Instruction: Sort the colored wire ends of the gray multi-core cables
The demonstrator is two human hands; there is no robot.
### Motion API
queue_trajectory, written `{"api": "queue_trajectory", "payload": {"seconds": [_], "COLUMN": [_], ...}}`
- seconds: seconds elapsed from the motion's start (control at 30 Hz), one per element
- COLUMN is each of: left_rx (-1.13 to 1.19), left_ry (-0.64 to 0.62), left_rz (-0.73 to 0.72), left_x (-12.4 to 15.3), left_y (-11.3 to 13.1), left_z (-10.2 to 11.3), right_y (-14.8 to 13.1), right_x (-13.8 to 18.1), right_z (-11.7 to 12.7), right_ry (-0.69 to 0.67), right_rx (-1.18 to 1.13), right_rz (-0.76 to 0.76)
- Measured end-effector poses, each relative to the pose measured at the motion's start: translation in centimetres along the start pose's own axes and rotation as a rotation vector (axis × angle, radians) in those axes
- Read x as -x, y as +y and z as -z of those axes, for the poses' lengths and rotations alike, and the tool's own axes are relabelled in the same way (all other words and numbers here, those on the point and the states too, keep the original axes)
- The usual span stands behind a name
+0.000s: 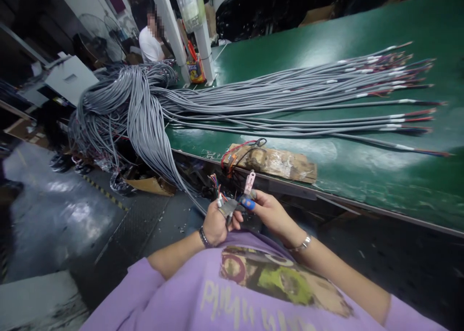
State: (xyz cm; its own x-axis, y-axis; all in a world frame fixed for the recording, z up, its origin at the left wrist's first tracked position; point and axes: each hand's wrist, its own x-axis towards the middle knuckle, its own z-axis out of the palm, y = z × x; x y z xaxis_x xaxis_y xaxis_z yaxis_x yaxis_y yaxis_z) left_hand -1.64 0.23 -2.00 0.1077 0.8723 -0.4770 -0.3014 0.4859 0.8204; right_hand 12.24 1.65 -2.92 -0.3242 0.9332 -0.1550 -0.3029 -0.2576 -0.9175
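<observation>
Left hand [214, 223] is gripping a cable [214, 183] end below the table [362, 176] edge, wires fanned upward, likely for access. Right hand [270, 212] is clasping a tool [247, 203] against them.

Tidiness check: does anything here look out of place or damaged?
The grey cables spill off the table in a loose tangle toward the floor. The taped block at the near edge looks torn. The cable end in the left hand and the tool in the right hand look fine.
</observation>
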Motion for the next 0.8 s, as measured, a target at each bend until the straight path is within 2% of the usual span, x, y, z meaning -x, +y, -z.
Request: {"api": "queue_trajectory", "payload": {"seconds": [0.17, 0.23, 0.43, 0.6, 0.8], "left_rx": [0.057, 0.062, -0.021, -0.215, -0.401], "left_ry": [-0.04, -0.053, -0.019, 0.029, -0.103], "left_rz": [0.03, 0.03, -0.028, -0.142, -0.187], "left_x": [-0.1, -0.3, -0.3, 0.1, 0.4], "left_y": [0.0, -0.1, -0.8, -0.6, -0.5], "left_z": [0.3, 0.5, 0.4, 0.2, 0.7], "right_y": [0.1, 0.3, 0.2, -1.0, -0.4], "right_x": [0.2, 0.2, 0.2, 0.3, -0.3], "right_z": [-0.1, 0.1, 0.4, -0.4, -0.5], "right_ry": [-0.133, -0.132, 0.073, 0.135, 0.184], "right_rx": [-0.11, -0.138, -0.008, 0.041, 0.081], "right_rz": [-0.022, -0.047, -0.08, -0.087, -0.121]}}
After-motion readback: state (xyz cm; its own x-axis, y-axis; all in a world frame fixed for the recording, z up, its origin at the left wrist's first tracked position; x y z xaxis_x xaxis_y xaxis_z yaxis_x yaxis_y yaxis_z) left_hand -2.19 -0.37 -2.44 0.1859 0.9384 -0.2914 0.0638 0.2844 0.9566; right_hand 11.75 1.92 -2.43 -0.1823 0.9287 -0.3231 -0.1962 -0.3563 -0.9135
